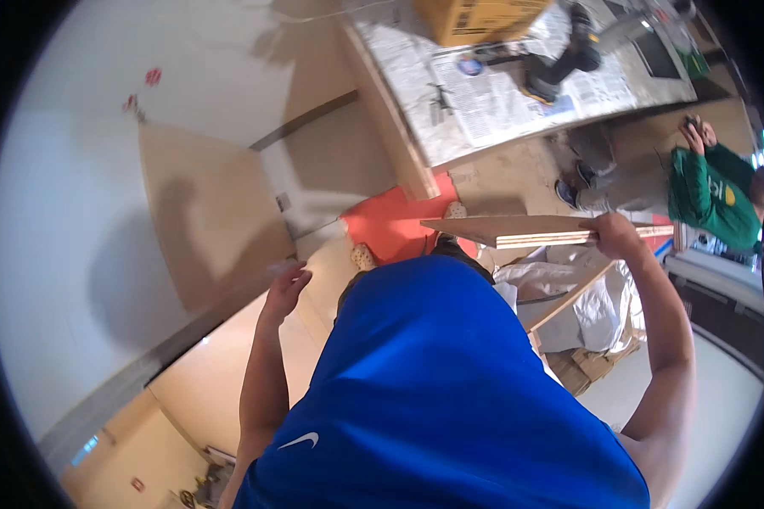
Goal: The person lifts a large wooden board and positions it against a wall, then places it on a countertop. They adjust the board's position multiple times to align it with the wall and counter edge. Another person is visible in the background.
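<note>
My right hand (617,235) is closed around the edge of a plywood board (518,227), whose layered edge faces me. The board juts out in front of my body, above the floor, and runs on past my hand to the right. Out to the left, my left hand (288,291) hangs with its fingers loosely bent and apart, holding nothing. Some of its fingertips are blurred. Beneath the board's left end lies a red sheet (396,225) on the floor, by my feet.
A newspaper-covered worktable (484,110) stands ahead, bearing a cordless drill (560,59) and a yellow box (482,19). At right, a person in a green top (713,191) holds something dark. White sacks (590,310) lie below my right arm. A pale wall (76,170) rises at left.
</note>
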